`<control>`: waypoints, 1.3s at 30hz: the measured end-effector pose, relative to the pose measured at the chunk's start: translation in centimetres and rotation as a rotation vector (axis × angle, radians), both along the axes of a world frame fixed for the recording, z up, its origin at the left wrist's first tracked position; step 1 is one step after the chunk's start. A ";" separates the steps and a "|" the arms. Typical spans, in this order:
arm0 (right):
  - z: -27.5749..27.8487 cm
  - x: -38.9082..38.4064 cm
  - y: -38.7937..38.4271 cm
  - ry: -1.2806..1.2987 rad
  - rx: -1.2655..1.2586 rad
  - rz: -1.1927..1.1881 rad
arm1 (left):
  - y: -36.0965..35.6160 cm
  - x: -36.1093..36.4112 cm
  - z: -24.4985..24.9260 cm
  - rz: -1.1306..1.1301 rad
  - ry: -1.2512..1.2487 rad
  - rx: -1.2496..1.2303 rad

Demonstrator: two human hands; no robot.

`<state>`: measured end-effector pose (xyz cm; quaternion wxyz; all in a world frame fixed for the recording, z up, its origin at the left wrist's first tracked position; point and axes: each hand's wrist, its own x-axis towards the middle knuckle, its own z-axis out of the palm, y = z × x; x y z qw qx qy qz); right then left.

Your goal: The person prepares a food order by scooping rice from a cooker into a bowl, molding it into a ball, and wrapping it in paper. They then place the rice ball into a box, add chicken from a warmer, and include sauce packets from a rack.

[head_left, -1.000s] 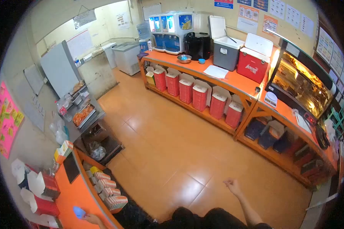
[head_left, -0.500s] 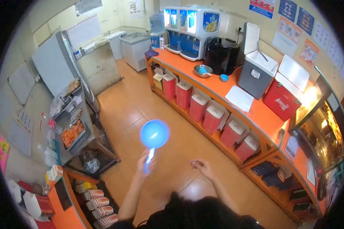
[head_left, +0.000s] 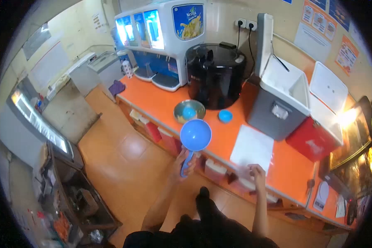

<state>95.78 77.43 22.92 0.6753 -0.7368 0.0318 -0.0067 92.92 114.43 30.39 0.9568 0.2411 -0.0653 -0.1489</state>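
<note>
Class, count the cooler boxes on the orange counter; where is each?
2. The grey cooler box stands right of the black pot; the red cooler box is just right of the grey one, partly hidden by it.

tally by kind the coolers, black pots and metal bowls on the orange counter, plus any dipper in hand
Coolers: 2 (grey cooler, red cooler)
Black pot: 1
Metal bowl: 1
Blue dipper, in the left hand: 1
Total: 5
</note>
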 end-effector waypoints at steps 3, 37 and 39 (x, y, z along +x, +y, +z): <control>0.4 10.5 3.2 0.022 -0.084 0.050 | 3.1 9.4 -1.7 0.467 -0.008 0.505; 57.6 62.8 52.2 -0.850 -1.386 0.154 | 28.5 37.0 11.7 0.539 -0.225 0.350; 58.9 65.0 52.4 -0.927 -1.359 0.299 | 31.0 36.3 8.8 0.610 -0.179 0.313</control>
